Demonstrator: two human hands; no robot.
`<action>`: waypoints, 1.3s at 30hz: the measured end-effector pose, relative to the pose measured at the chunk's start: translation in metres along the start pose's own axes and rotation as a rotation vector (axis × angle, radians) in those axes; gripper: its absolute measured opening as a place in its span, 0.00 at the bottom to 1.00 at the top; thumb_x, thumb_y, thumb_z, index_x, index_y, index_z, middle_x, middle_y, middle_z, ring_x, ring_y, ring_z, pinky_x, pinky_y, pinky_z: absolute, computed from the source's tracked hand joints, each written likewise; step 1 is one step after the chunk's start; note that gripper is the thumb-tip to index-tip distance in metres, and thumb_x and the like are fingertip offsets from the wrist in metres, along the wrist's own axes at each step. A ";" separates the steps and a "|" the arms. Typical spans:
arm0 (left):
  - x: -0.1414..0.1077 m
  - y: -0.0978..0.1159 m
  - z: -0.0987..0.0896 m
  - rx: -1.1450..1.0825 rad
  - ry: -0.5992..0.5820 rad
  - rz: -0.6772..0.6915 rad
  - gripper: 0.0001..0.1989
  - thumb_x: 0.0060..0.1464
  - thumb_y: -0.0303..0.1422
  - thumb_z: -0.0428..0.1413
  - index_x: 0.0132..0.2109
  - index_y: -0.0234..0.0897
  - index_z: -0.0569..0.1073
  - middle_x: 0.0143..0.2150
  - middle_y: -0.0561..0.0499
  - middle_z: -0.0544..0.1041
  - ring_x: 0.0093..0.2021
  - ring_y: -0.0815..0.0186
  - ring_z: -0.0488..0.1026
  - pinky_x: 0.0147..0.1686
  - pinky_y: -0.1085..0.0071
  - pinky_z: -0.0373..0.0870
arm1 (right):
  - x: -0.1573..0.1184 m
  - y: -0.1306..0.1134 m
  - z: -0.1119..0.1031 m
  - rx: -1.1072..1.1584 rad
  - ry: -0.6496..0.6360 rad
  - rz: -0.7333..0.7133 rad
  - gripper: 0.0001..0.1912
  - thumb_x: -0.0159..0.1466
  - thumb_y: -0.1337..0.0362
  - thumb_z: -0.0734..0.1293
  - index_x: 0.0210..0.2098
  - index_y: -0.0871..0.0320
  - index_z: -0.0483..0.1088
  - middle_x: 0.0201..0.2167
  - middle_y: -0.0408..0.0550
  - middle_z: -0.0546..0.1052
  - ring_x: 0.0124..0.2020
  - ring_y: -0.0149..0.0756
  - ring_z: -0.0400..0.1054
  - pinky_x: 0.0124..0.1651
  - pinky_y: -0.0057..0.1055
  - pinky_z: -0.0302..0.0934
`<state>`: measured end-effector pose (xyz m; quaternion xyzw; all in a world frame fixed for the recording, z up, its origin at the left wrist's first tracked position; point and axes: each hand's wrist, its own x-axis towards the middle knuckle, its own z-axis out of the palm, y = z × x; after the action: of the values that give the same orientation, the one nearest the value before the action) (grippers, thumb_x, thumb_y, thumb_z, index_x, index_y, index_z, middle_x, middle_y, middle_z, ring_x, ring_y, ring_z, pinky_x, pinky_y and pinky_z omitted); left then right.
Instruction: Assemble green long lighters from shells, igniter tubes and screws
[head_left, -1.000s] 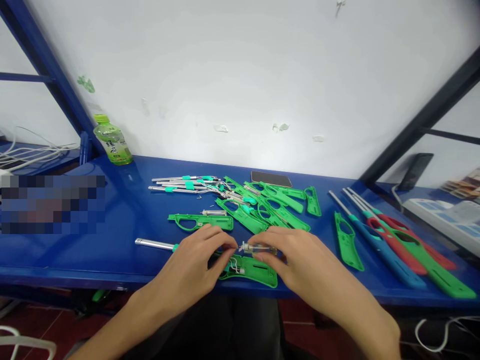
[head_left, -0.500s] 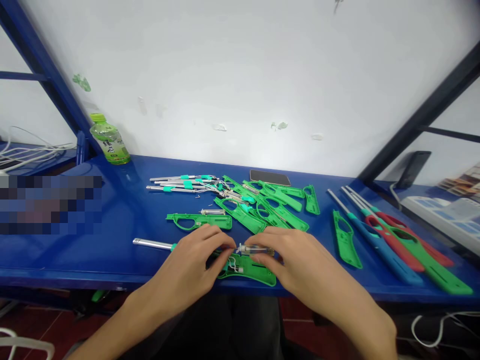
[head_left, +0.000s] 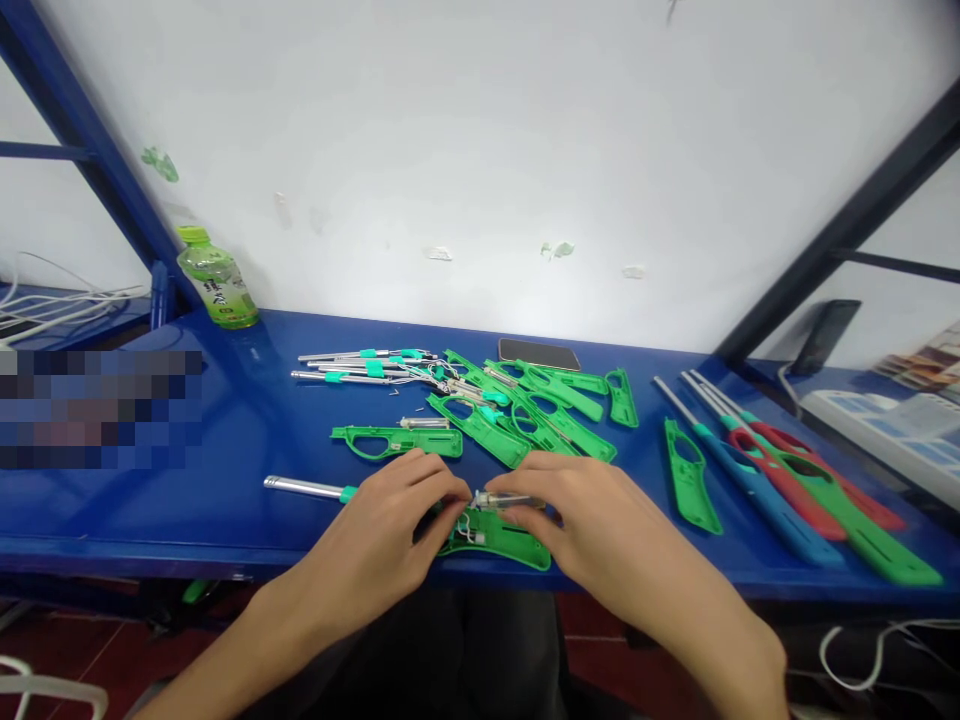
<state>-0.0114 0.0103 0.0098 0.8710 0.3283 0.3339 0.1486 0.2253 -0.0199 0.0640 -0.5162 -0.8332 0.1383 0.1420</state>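
My right hand point(head_left: 581, 515) grips a clear lighter fuel tank point(head_left: 504, 500) between thumb and fingers, its valve end pointing left. My left hand point(head_left: 394, 520) is pinched closed right at that valve end; whatever its fingertips hold is hidden. Beneath both hands, near the table's front edge, lies an open green handle half point(head_left: 517, 542) with white wires point(head_left: 465, 522) inside it. A silver lighter tube point(head_left: 304, 487) with a teal collar sticks out to the left from under my left hand.
Beyond my hands lie several green handle shells point(head_left: 487, 432), a loose fuel tank point(head_left: 424, 423) and silver tubes with wires point(head_left: 352, 368). A phone point(head_left: 538, 354) lies behind them. Whole lighters point(head_left: 787, 500) rest at right beside another green shell point(head_left: 691, 480). A bottle point(head_left: 219, 280) stands back left.
The fuel tank's valve end has tilted slightly against my left fingertips. Both hands stay nearly in place, and the whole view has shifted very slightly.
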 end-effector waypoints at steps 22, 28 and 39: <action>0.002 -0.006 -0.003 0.018 0.034 0.043 0.05 0.71 0.26 0.59 0.46 0.41 0.78 0.41 0.55 0.81 0.42 0.63 0.74 0.42 0.67 0.69 | 0.002 0.001 -0.001 -0.011 0.015 0.001 0.10 0.75 0.67 0.70 0.50 0.47 0.83 0.46 0.43 0.86 0.46 0.46 0.83 0.49 0.41 0.72; 0.002 -0.004 -0.001 0.025 0.042 0.067 0.06 0.72 0.25 0.58 0.45 0.40 0.77 0.40 0.55 0.80 0.41 0.63 0.73 0.43 0.66 0.68 | 0.004 0.002 0.003 -0.036 0.024 -0.007 0.10 0.74 0.69 0.71 0.48 0.48 0.82 0.47 0.43 0.85 0.47 0.46 0.83 0.48 0.41 0.72; 0.000 -0.001 0.000 0.038 0.052 0.084 0.06 0.72 0.24 0.57 0.45 0.39 0.76 0.40 0.54 0.79 0.40 0.64 0.73 0.43 0.66 0.69 | 0.004 -0.003 0.004 -0.123 0.054 -0.037 0.09 0.73 0.70 0.71 0.47 0.49 0.82 0.43 0.43 0.84 0.41 0.44 0.83 0.38 0.36 0.68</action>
<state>-0.0115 0.0113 0.0092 0.8777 0.3015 0.3560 0.1092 0.2194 -0.0185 0.0620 -0.5119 -0.8455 0.0702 0.1350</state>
